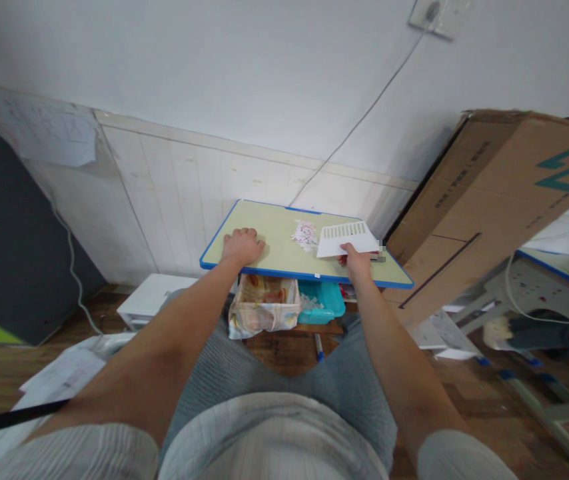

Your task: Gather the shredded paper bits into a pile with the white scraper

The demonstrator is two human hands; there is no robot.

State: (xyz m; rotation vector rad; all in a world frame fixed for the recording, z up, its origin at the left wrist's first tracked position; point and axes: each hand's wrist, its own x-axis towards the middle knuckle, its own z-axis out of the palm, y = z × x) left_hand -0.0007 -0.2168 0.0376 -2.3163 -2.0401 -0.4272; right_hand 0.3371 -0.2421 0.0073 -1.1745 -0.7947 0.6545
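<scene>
My left hand [243, 247] lies flat on the left part of a small pale-green desk [274, 230] with a blue edge, holding nothing. In my right hand [356, 262] is a white sheet [347, 239] with a row of cut-out slots near its far edge, gripped at the near edge with the thumb on top. Just left of the sheet sits a small heap of white paper strips [305, 235] with reddish marks. A small object, partly covered by the sheet and my hand, lies at the right; I cannot make out its kind.
Below the desk's front edge are a cloth-lined basket [264, 315] and a turquoise bin [332, 303] holding pale scraps. A tall cardboard box [484, 193] leans at the right. A white cable [364, 117] runs down the wall behind. A white stool-like box [152, 293] stands left.
</scene>
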